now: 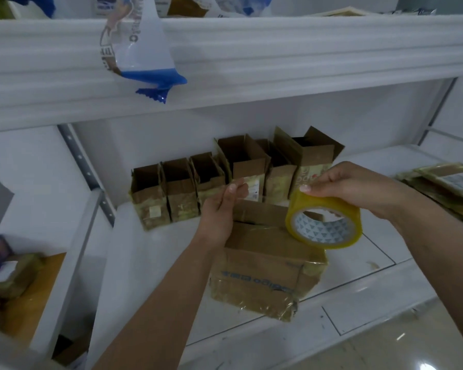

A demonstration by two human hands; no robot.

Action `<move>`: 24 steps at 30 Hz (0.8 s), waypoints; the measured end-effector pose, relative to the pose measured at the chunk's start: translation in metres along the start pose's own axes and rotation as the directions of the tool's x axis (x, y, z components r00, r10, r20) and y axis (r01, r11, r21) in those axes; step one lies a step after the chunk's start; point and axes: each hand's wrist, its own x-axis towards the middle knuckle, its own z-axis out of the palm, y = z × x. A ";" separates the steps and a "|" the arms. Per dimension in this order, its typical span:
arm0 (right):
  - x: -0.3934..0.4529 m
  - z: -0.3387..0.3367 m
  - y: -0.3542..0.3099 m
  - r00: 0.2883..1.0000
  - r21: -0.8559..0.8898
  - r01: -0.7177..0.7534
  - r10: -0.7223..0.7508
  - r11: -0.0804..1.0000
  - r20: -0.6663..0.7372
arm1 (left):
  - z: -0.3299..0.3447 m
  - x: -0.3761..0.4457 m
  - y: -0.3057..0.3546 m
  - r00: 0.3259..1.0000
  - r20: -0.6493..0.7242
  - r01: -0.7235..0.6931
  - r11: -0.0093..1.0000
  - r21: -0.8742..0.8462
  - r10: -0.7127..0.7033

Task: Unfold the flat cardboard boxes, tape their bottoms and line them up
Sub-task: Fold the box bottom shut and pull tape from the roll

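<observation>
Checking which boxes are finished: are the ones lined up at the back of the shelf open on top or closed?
Open on top. The row of boxes stands upright with flaps raised and dark interiors visible.

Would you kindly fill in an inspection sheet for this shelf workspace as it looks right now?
Surface: white shelf, scuffed near its front edge.
Job's things: cardboard box lying at the front, flaps up; row of opened boxes along the back wall; flat boxes stacked at right.
Clutter: blue-and-white plastic bag hanging from the upper shelf.
Grippers: left hand rests on the box; right hand holds the tape roll.
Cables: nothing seen.
Surroundings: more parcels on the lower-left shelf.
</observation>
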 end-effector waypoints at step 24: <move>0.025 0.050 -0.027 0.985 -0.322 -0.017 -0.040 0.947 -0.169 | -0.039 -0.009 -0.058 0.803 0.021 0.576 0.769 -0.278 -0.595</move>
